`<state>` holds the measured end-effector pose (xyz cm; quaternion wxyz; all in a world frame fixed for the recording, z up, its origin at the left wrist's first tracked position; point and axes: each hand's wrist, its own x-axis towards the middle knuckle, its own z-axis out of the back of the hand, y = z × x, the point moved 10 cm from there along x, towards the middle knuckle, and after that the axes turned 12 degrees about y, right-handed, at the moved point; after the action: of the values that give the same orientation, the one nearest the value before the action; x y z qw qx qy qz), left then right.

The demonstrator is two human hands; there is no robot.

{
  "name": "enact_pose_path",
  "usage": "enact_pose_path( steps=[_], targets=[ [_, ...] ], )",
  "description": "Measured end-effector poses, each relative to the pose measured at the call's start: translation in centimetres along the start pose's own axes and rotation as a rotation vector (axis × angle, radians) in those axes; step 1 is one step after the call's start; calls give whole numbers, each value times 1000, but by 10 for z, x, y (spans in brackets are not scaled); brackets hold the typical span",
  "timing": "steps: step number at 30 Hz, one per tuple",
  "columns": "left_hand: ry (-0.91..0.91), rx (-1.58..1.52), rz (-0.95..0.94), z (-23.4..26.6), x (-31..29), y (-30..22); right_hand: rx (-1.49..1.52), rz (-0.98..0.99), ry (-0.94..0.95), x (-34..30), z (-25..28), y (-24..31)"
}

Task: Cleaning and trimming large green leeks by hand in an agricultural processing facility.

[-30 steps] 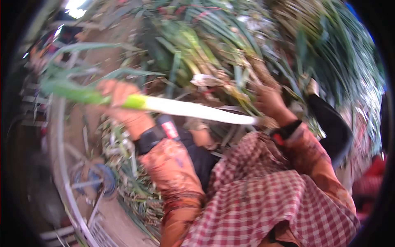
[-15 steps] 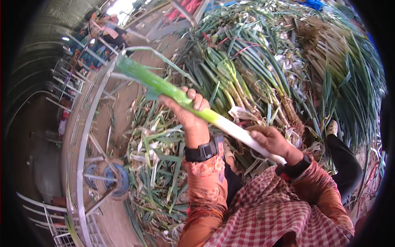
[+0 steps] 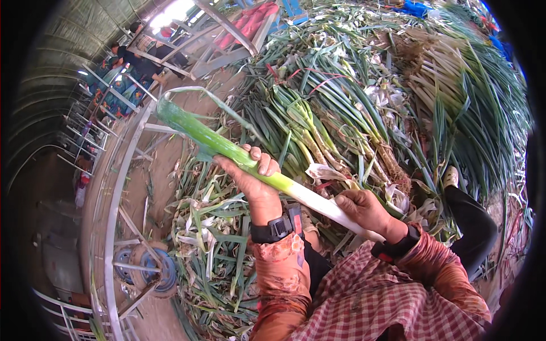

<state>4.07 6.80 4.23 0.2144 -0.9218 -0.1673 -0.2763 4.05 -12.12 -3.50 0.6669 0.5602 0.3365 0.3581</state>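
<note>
A long leek lies slantwise across both hands, its cut green top at the upper left and its smooth white end at the lower right. My left hand is closed around the pale green middle of the stalk. Toward the white end, my right hand grips the shaft with thumb and fingers. From the green top a thin leaf strip curls away. Beyond the hands lie untrimmed leeks with brown, rooty ends, and a loose pale leaf sheath rests near the stalk.
Stripped leaves cover the ground on the left. A large bundle of leeks lies at the far right. Left of me stands a metal-framed cart with a blue-hubbed wheel. Other people are at the far upper left.
The view has shifted a little, so the surroundings sit differently in the picture. Both hands keep their hold on the leek, with the leaf strip now hanging more visibly from its top.
</note>
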Motion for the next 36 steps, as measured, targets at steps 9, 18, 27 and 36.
enact_pose_path(
  steps=[9, 18, 27, 36],
  targets=[
    [-21, 17, -10, 8, -2, -4, 323, 68, -19, -2, -7, -16],
    [144, -74, 48, -15, 2, 12, 103, -4, -72, 0, 1, -21],
    [334, -257, 58, -46, -3, 31, -213, -308, -232, 3, 39, -108],
    [182, -278, -71, -31, -10, -4, -1573, -472, 264, -35, 94, -220]
  ],
)
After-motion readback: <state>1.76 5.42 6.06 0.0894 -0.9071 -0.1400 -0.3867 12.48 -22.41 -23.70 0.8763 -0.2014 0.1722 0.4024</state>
